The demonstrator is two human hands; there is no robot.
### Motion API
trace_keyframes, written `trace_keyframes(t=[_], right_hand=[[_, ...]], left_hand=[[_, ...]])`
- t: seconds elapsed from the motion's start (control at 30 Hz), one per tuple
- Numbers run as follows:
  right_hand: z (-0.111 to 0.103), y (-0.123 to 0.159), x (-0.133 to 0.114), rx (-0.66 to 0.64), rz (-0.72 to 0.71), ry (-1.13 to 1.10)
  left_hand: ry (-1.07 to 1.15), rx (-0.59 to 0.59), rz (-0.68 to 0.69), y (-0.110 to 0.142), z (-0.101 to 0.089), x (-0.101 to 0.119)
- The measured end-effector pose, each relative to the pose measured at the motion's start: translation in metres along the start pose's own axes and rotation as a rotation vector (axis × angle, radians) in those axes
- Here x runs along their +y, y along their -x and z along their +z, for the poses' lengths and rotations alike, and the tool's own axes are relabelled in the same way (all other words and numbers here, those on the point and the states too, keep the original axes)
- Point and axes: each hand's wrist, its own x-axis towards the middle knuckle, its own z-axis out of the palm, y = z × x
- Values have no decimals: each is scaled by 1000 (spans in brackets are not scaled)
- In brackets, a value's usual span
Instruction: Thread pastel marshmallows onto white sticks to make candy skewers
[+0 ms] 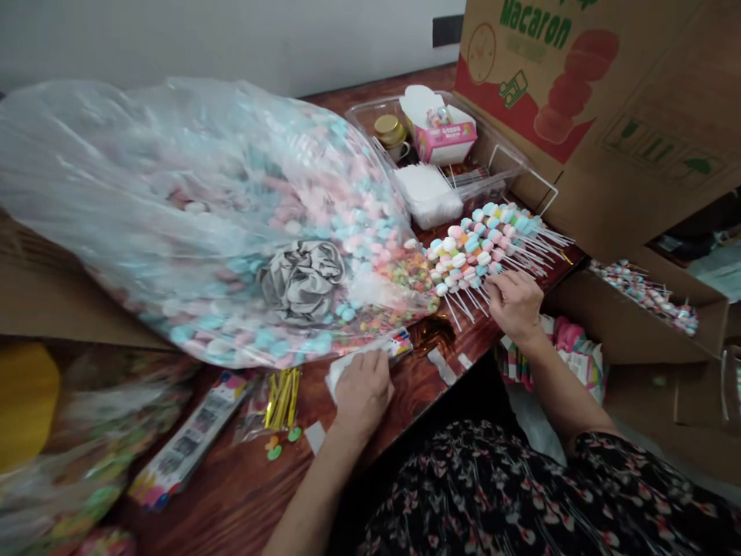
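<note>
My left hand (364, 390) lies with bent fingers over a small pile of clear packaging bags (341, 371) near the table's front edge. Its fingertips press on the bags. At the pile of candy skewers (472, 247), my right hand (515, 305) has its fingers pinched around a white stick at the near side. The skewers carry pastel candies in pink, blue, white and yellow. A huge clear sack (231, 208) of pastel candies stands behind my left hand, with a crumpled grey wad (304, 282) against it. Dark gold twist ties (434, 333) lie between my hands.
A clear tray (498, 181) holds a pink box (445, 143) and a gold-lidded jar (389, 131). A large Macaron carton (538, 100) stands behind it. Lower right, a carton (642, 324) contains wrapped skewers. Yellow ties (282, 398) and printed bags (191, 440) lie left.
</note>
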Motion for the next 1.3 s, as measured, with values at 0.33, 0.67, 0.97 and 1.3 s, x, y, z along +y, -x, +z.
trace_keyframes(t=[0.33,0.67,0.97,1.3], right_hand=[[24,10,13,-24,162,73],[32,3,23,37,183,90],[42,6,27,257,197,-280],[-4,43,-19,86,-143,-622]], left_hand=[[223,222,-130,9,7,-6],[436,225,-211,5,4,-10],[547,55,-243,2,-1,-17],[1956,325,-664,-46,-38,8]])
